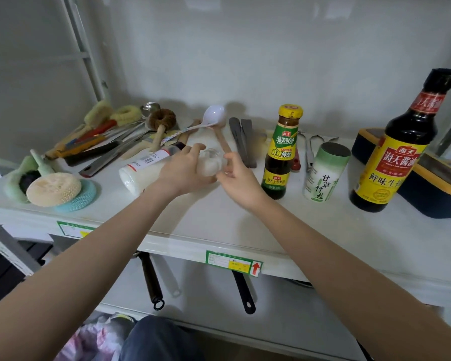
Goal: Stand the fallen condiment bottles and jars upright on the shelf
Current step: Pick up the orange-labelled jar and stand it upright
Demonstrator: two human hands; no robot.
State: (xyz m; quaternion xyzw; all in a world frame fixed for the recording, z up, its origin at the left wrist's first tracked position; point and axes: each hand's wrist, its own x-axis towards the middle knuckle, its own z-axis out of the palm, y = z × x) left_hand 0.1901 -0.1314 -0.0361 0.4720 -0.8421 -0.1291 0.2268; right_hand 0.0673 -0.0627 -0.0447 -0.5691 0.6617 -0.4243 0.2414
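Right now you are working at the white shelf (219,225), and going from the left, a pile of scrubbing pads and sponges (52,188) is sitting at its end, with a heap of brushes and long-handled utensils (115,136) lying behind. Next comes the fallen white plastic bottle with a barcode label (141,170), lying on its side just beside your left wrist.

Your left hand (185,170) is wrapping around a small clear glass jar of white grains (210,164), fingers closed on its body. Your right hand (238,178) is meeting it from the other side, fingers spread and only touching the glass, not clamped. The jar is looking tipped rather than upright; whether it is lifted off the shelf I cannot tell.

To do this well, keep the left grip firm, let the right hand steady the top, and set the base flat before letting go. The grey tongs (242,142) and white ladle (211,118) behind are crowding the spot, so place it forward of them.

Further right, the small dark sauce bottle with a yellow cap (281,152), the green-and-white salt canister (323,173) and the large dark soy sauce bottle (396,144) are standing upright, near your right hand, so avoid knocking them.
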